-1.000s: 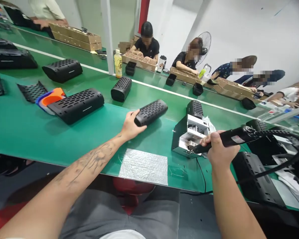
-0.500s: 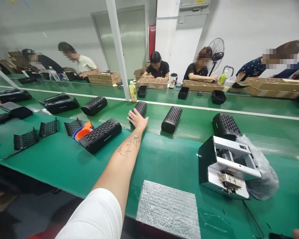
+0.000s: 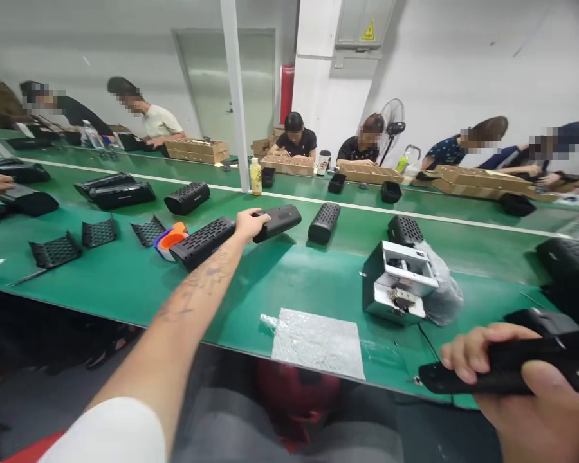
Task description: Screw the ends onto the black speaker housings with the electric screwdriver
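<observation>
My left hand [image 3: 251, 225] reaches forward and grips one end of a black speaker housing [image 3: 282, 222], which is tilted over the green bench. Close beside that wrist, another speaker housing with a slotted grille [image 3: 205, 243] leans on an orange and blue ring-shaped holder [image 3: 171, 240]. At the lower right, my right hand [image 3: 511, 366] is wrapped round a black electric screwdriver [image 3: 482, 370], its small metal tip pointing left. Farther along the bench lies one more slotted housing [image 3: 324, 223].
A tape-dispenser-like machine [image 3: 398, 283] with a plastic bag stands right of centre. A silvery foam sheet [image 3: 318, 341] lies at the bench's front edge. Loose grilles [image 3: 55, 249] lie at left. A yellow bottle [image 3: 255, 177] stands by the post. Several people work across the line.
My left hand has closed on the housing it was touching and turned it sideways. My right hand, barely visible before, has come into view with the screwdriver. The view has shifted right.
</observation>
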{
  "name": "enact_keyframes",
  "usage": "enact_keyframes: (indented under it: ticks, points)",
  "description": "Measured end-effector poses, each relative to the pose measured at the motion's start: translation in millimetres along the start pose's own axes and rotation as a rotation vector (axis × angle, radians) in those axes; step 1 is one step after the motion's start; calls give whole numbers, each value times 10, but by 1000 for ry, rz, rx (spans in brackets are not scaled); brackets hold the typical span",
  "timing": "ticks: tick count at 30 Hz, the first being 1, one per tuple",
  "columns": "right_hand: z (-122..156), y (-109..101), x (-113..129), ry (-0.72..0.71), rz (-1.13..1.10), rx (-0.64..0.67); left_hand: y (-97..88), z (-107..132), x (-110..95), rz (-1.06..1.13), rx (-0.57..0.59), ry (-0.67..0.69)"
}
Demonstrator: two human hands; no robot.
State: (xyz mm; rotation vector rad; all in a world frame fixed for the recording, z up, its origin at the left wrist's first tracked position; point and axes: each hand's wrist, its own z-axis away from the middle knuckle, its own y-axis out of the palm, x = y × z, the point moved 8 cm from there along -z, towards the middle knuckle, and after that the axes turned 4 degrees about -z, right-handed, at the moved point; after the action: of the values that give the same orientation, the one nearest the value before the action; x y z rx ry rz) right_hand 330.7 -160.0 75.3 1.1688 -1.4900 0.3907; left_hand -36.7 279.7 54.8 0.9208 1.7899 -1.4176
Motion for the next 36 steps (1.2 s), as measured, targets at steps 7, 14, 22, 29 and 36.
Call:
enact_keyframes:
  ticks: [7,14,22,29,36]
  points:
    - [170,444,368,-129,19,177,-351,1621,361,236,167,418]
    - [108,621,428,-187,5,245,-108,2831,408,226,358,825]
    - [-17,824,126,-241,-11,236,-64,2983,406,137,516,1031]
    - [-50,941,-95,-193,4,282,-52,3025,390,117,497,1060]
    - [-50,1015,-236,-127,13,366,60,3016,532,103,473,946]
